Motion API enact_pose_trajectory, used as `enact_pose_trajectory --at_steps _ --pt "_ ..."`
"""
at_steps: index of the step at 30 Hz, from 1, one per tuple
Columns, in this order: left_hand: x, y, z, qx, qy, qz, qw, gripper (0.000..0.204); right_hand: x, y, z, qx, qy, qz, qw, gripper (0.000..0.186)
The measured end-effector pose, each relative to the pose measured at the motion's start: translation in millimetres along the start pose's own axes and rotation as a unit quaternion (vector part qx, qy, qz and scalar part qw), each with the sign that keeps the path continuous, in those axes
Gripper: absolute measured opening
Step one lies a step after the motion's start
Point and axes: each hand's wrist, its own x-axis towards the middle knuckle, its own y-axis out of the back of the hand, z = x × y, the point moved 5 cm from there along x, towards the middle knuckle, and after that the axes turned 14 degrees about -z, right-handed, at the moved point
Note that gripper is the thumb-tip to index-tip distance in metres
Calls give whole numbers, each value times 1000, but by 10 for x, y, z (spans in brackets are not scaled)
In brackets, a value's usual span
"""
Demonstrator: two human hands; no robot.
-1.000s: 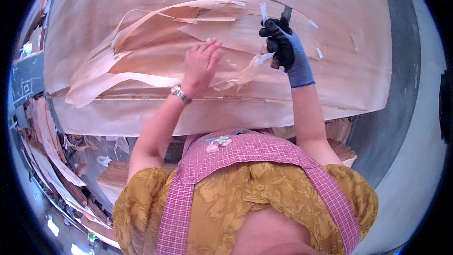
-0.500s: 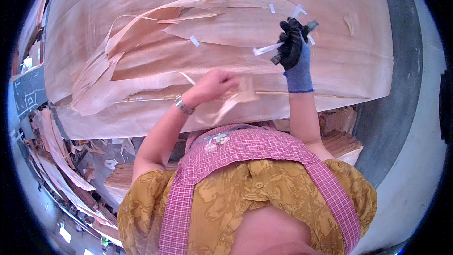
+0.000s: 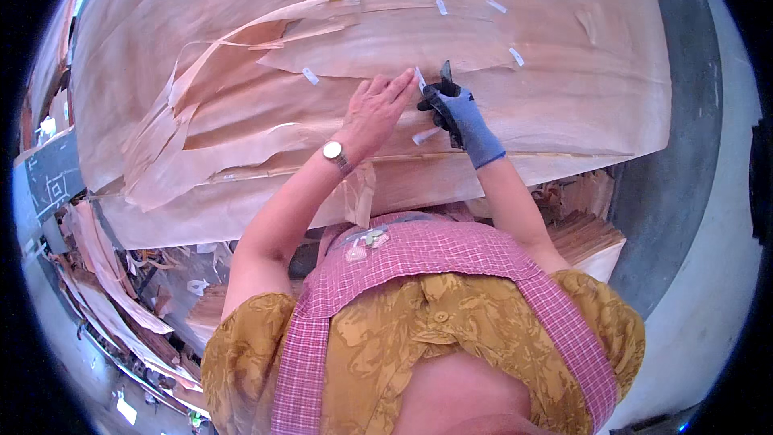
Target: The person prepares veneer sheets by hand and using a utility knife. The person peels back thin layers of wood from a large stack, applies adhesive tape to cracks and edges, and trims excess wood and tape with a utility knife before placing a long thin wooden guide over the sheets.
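"how does it look from your seat?"

"through the head view, i see the bare left hand (image 3: 373, 117) laid over the pale veneer sheet (image 3: 564, 113), its fingers outstretched and close together, tips at a short white tape strip (image 3: 419, 78). i can't tell whether they press it or pinch it."

"and the right one?"

"the right hand (image 3: 452, 114), gloved in black and blue, is closed around a dark flat tool (image 3: 447, 72) that pokes out past the knuckles. another white strip (image 3: 424, 136) shows just beside the glove."

"so where is the first strip?"

"between the two hands, on the sheet."

"anything in the way?"

"torn veneer ribbons (image 3: 233, 44) curl over the sheet to the left, well apart from the strip. a loose scrap (image 3: 360, 193) lies at the near edge, touching the checked apron (image 3: 435, 250) as i see it."

"what else is around?"

"i count five more tape pieces (image 3: 516, 56) scattered beyond the hands. a stack of sheets (image 3: 592, 251) sits under the near edge on the right, and broken offcuts (image 3: 105, 254) heap up at lower left."
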Motion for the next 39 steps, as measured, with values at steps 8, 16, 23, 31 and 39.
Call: enact_pose_trajectory --at_steps 8,16,23,31,39 --pt "187 -466 10 108 -15 -17 994 59 189 87 77 -188 85 26 978 28" --pt "237 -450 39 179 -6 3 984 49 53 515 -516 -457 60 51 886 25" --pt "563 -161 -560 22 138 116 983 50 785 132 -1334 -218 154 -81 960 31" --pt "745 -70 -751 -51 156 202 965 57 1549 73 -1401 -551 75 77 827 54" --pt "822 -218 -801 111 165 123 972 54 1297 256 -1131 -360 32 -8 932 45"
